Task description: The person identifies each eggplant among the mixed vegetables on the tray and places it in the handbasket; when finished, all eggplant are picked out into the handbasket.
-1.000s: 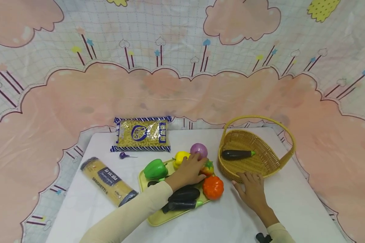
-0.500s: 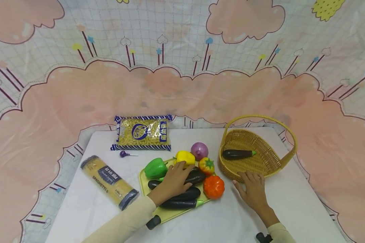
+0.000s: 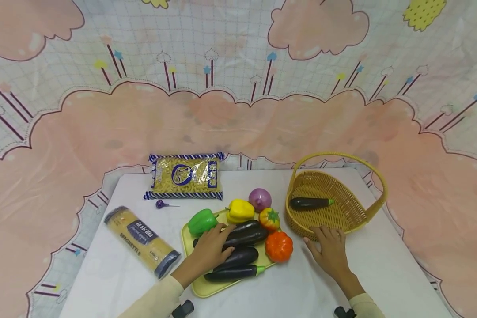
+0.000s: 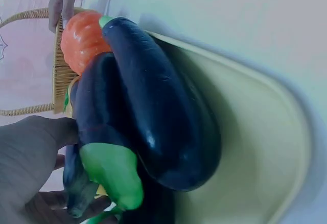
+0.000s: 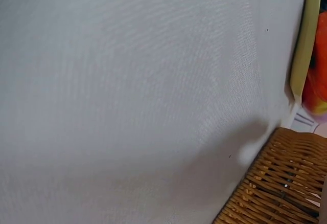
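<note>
My left hand point(image 3: 207, 248) reaches over the left side of a yellow tray point(image 3: 206, 289), its fingers at the ends of several dark eggplants point(image 3: 247, 233). In the left wrist view its thumb touches an eggplant with a green cap point(image 4: 102, 106), and the spread fingers lie round the stem ends, holding none firmly. My right hand point(image 3: 331, 251) holds the near rim of a wicker basket point(image 3: 351, 207), fingers over the edge, thumb outside. A single eggplant point(image 3: 310, 203) lies in the basket. The right wrist view shows only the basket's side point(image 5: 276, 183) and cloth.
Around the tray's far and right sides sit a green pepper point(image 3: 202, 222), a yellow pepper point(image 3: 240, 211), a purple onion point(image 3: 260, 199), a small red-yellow vegetable point(image 3: 269, 219) and an orange pumpkin point(image 3: 279, 247). Spaghetti point(image 3: 141, 240), a pasta bag point(image 3: 184, 176) and a lollipop point(image 3: 167, 204) lie left.
My left hand has drawn back from beside the onion, leftward and nearer, to the eggplants' ends. The near eggplants have shifted slightly. My right hand stays on the basket rim.
</note>
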`<state>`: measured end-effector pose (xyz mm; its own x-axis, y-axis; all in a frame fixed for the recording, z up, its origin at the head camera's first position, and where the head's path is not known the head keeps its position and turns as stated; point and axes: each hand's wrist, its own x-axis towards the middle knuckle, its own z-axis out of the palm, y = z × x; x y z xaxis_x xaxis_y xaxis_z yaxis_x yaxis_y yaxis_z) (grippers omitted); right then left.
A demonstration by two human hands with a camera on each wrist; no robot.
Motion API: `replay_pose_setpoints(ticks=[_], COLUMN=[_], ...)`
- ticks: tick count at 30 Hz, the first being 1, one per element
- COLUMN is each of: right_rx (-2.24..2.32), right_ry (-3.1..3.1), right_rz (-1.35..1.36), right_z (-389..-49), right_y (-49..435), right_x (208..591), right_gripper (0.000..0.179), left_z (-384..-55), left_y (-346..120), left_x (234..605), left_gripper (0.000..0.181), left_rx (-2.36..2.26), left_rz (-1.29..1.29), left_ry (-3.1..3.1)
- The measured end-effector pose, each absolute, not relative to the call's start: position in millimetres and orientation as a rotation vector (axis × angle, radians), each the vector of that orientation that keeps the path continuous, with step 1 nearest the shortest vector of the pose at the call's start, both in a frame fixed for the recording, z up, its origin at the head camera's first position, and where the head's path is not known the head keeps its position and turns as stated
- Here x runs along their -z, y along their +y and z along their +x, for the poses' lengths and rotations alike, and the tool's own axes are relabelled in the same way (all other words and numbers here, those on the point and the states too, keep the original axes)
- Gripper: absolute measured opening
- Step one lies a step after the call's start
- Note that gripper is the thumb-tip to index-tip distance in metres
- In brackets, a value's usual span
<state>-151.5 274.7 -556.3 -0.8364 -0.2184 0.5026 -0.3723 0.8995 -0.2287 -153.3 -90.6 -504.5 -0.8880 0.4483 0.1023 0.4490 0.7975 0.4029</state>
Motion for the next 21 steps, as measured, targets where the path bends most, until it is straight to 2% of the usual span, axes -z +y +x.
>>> replay_pose_setpoints(ticks=[21], right_rx=[-0.432], right_ry=[-2.583], right_rz=[0.41], right_z=[-150.5], right_y=[274.1], right_x=[557.7], right_gripper=[0.034], left_z=[-155.9], left_y=[-92.4], left_x=[513.8], left_gripper=[0.038], left_rx=[0.885], left_rz=[-0.782], left_ry=[-2.948])
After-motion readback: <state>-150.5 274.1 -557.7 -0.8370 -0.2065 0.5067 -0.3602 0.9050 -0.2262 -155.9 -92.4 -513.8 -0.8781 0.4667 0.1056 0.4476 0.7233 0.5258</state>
